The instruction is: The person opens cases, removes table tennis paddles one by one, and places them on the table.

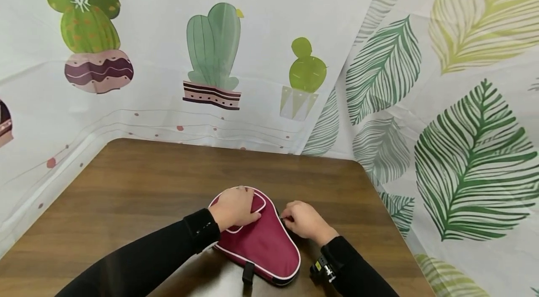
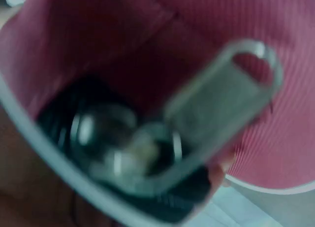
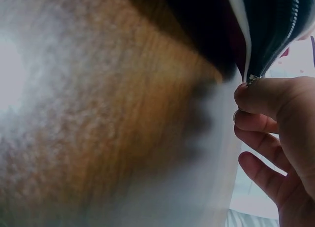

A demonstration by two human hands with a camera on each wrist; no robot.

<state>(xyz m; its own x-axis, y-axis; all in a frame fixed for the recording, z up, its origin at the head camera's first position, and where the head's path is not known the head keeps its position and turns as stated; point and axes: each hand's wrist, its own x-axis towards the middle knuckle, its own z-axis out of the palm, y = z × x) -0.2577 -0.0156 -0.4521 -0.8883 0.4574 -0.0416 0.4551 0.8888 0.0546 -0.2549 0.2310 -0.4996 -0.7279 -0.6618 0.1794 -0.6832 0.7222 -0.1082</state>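
A maroon table tennis paddle case (image 1: 269, 245) with white piping lies on the wooden table, its narrow end toward me. My left hand (image 1: 236, 206) rests across its wide end, over the outlined pocket, thumb spread on the fabric. At the right edge, my right hand (image 1: 305, 220) pinches the zipper pull. The right wrist view shows thumb and forefinger together at the zipper slider (image 3: 253, 79), the other fingers loosely bent. Dark zipper tape (image 3: 275, 30) runs up from there. Close before the left wrist camera is a blurred metal zipper pull (image 2: 216, 109) on the maroon fabric.
The brown wooden table (image 1: 168, 166) extends around the case. A black strap loop (image 1: 248, 272) sticks out at the case's near left edge. White cloth with printed cacti (image 1: 214, 49) and leaves (image 1: 471, 161) hangs behind and to the right of the table.
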